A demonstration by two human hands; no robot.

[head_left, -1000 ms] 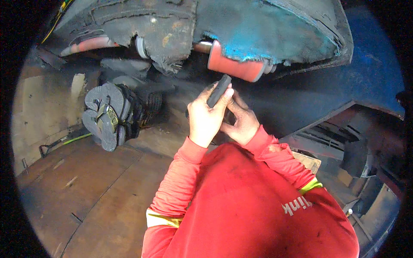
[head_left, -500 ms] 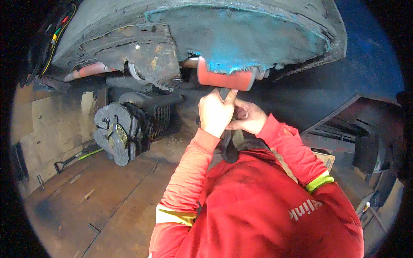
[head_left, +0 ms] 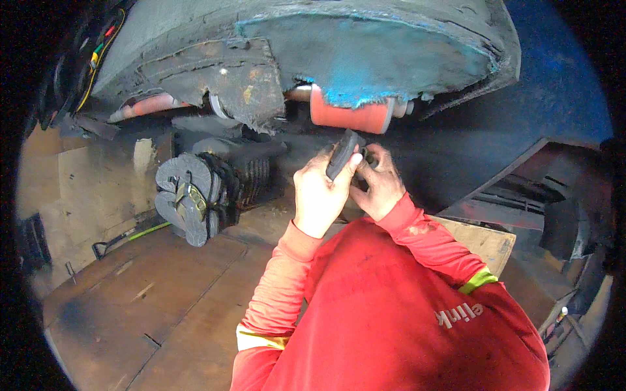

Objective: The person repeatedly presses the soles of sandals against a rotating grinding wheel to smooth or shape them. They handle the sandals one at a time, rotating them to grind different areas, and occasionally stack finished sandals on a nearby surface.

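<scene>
A dark grey flip-flop (head_left: 343, 156) is held edge-up between my two hands, its narrow edge and one end showing. My left hand (head_left: 317, 197) is closed around its left side, thumb pressed on the sole. My right hand (head_left: 381, 185) grips it from the other side with curled fingers; the straps are mostly hidden there. Just above, apart from the flip-flop, is a red-orange sanding drum (head_left: 351, 118) that sticks out under a dusty hood with a blue frayed flap (head_left: 372, 72).
A stack of grey flip-flops with olive straps (head_left: 186, 195) stands to the left. Another reddish drum (head_left: 153, 105) shows under the hood's left part. Cables (head_left: 98, 55) hang at upper left. A dark metal-framed opening (head_left: 521, 195) and a cardboard piece (head_left: 479, 241) are at right.
The flip-flop and both hands have come down, away from the drum. The flip-flop has been turned so its edge now shows above my left hand. The view has shifted slightly.
</scene>
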